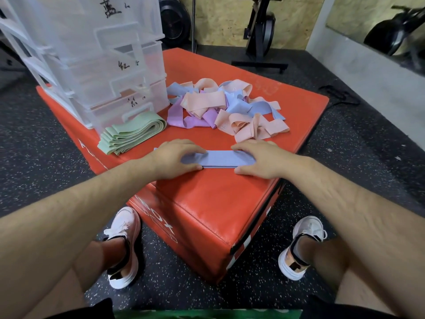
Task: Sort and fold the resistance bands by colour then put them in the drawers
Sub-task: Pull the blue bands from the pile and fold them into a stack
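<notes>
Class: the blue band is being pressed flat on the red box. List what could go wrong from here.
The blue band lies near the box's front edge; released, it may unfold or slip off.
The green stack lies right before the bottom drawer; opening that drawer could shove it over the edge.

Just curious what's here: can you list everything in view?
padded box: one, red, on the floor
drawer unit: one, clear, three drawers, box's far left
folded bands: one stack, green, beside the drawer unit
loose bands: one tangled pile, peach, blue and purple, mid-box
flat band: one, blue, under both hands
exercise machine: one, black, at the back
shoes: two, white, on the floor
hands: two, left hand and right hand pressing the flat band
</notes>
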The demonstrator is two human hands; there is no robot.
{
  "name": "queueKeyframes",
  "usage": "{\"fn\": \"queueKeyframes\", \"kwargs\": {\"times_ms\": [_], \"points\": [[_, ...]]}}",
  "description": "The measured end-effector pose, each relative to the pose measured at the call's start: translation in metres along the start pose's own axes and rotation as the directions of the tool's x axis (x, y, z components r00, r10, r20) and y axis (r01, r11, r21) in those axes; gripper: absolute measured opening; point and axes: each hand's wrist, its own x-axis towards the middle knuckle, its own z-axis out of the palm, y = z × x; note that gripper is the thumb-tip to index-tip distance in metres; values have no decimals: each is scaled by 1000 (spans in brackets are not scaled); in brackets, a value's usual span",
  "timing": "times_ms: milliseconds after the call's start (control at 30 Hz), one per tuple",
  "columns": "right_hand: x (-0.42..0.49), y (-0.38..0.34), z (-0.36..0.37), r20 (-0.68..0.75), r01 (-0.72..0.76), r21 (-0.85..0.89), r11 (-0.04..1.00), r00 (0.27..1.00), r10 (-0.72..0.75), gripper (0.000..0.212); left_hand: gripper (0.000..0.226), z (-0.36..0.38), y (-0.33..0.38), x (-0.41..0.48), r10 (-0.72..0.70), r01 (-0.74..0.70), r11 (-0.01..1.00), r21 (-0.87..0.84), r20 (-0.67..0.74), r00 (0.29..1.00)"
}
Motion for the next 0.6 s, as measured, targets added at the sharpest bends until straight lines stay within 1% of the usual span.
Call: {"fn": "queueKeyframes", "kwargs": {"times_ms": [33, 100, 167, 233, 300, 333, 400, 467, 533, 600], "points": [[3, -1, 2, -8, -4, -6, 1000, 1000, 4, 65, 57, 0, -2, 2, 4, -4, 1000, -2, -2, 1000], [7, 1, 3, -36, 14, -4, 1000, 999, -14, 57, 53, -1, -4, 4, 18, -18, 1000, -5, 1, 1000], [9, 3, 1, -31, 38, -6, 999, 999, -38, 50, 55, -1, -5, 5, 27, -27, 1000, 0, 9, 1000], [11, 3, 1, -7, 43, -22, 999, 999, -43, 50, 59, -2, -3, 5, 23, -23, 1000, 20, 17, 1000], [10, 2, -1, -6, 44, -29, 999, 999, -45, 57, 60, -2, 0, 7, 3, -5, 999, 52, 21, 1000], [10, 1, -2, -24, 47, -17, 999, 999, -48, 58, 62, -2, 4, 10, -7, 6, 998, 65, 17, 1000], [12, -1, -6, -96, 53, 28, 998, 994, -50, 53, 65, -6, 13, 18, -12, 14, 997, 70, -21, 1000], [16, -4, -12, -168, 47, 69, 997, 985, -35, 48, 69, -10, 25, 32, 17, -12, 998, 58, -84, 996], [24, -6, -19, -231, 32, 83, 996, 973, -12, 44, 69, -15, 37, 50, 48, -43, 998, 42, -134, 990], [37, -3, -26, -309, 6, 125, 992, 950, 34, 37, 68, -19, 46, 68, 30, -26, 999, 27, -159, 987]]}}
